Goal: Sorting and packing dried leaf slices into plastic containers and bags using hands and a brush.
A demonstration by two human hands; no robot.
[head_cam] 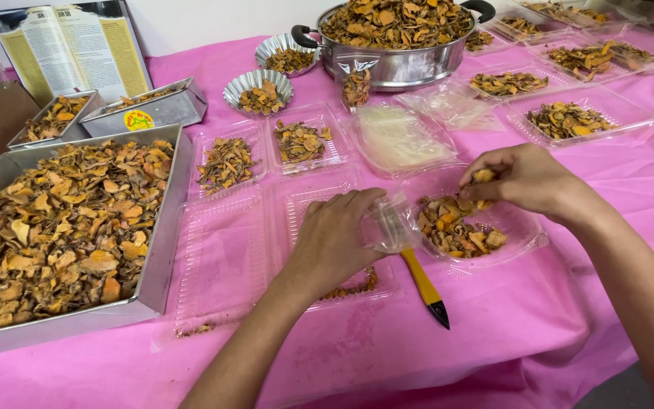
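Note:
My left hand (334,235) grips the edge of a clear plastic container (520,227) that holds dried orange-brown slices (456,231). My right hand (527,180) hovers over that container with a pinch of the dried slices between its fingertips. A yellow-handled tool with a black tip (425,286) lies on the pink tablecloth (493,326) just below the container. Under my left hand sits another clear tray (319,201) with a few slices in it.
A large metal tray (168,227) heaped with slices sits at left, two smaller tins (168,110) behind it. A steel pot (399,64) of slices stands at the back. Filled clear trays (622,113), foil cups (257,79) and an open booklet (70,49) surround them.

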